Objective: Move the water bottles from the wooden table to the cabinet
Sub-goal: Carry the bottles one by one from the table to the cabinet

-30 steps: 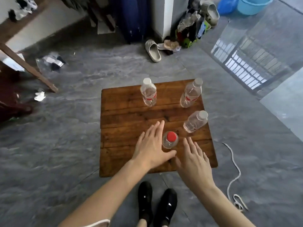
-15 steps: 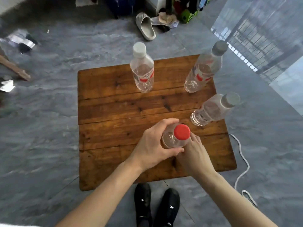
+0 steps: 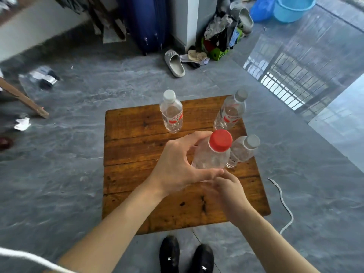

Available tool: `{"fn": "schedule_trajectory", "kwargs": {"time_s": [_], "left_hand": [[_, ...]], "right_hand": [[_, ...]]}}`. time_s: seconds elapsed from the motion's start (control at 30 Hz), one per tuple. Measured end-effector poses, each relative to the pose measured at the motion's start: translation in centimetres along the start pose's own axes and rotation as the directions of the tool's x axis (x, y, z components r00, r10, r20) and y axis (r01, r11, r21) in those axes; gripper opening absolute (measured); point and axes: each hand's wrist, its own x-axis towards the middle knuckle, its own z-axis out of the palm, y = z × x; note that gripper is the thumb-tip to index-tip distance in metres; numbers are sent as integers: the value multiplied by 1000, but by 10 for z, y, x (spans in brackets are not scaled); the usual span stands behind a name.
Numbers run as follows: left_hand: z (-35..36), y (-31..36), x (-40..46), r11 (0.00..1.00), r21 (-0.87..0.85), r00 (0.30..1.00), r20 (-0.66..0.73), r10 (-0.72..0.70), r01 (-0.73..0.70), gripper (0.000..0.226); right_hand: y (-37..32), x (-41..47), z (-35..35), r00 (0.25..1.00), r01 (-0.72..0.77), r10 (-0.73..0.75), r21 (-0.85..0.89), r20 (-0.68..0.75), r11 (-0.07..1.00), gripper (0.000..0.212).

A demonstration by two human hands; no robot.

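A low wooden table (image 3: 137, 146) stands on the grey floor below me. My left hand (image 3: 177, 166) is wrapped around a clear red-capped water bottle (image 3: 213, 152) and holds it lifted above the table. My right hand (image 3: 226, 188) cups the bottle's base from below. Three white-capped bottles stand on the table: one at the back left (image 3: 171, 113), one at the back right (image 3: 230, 111), one at the right (image 3: 243, 150) just behind the held bottle. No cabinet is in view.
A white cord (image 3: 283, 203) lies on the floor right of the table. A grey slipper (image 3: 175, 64), a blue suitcase (image 3: 145, 22), a pile of clutter (image 3: 220, 38) and a blue basin (image 3: 291, 8) sit beyond. My black shoes (image 3: 187, 257) are at the table's near edge.
Both hands closed on the red-capped bottle and raised it off the table toward me. The view pulled back up from the table.
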Motion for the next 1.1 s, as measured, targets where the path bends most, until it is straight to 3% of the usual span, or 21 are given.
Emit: {"fn": "schedule_trajectory", "kwargs": {"time_s": [0.13,0.27,0.4,0.57,0.8,1.1], "left_hand": [[-28,43,10,998,37,998,38,53,-54,71],[-54,86,12,996,33,995,48,83,-85,72],[-83,136,10,995,20,993,67,92,-94,71],[-114,212,7,995,-57,991,107,83,-78,63],[-124,337,9,987,-10,974,159,158,-159,60],[-103,450,-1,962,22,945,194,263,-272,60]], "right_hand": [[-40,-39,10,979,-186,142,364,143,913,35],[-69,-72,10,943,-266,149,404,299,875,37],[-95,-108,9,921,-337,217,385,323,859,42],[-128,-177,-4,924,-318,151,489,351,812,44],[-182,-274,-35,925,-255,16,591,378,766,47],[-231,-370,-93,953,-114,-92,620,289,776,52]]}}
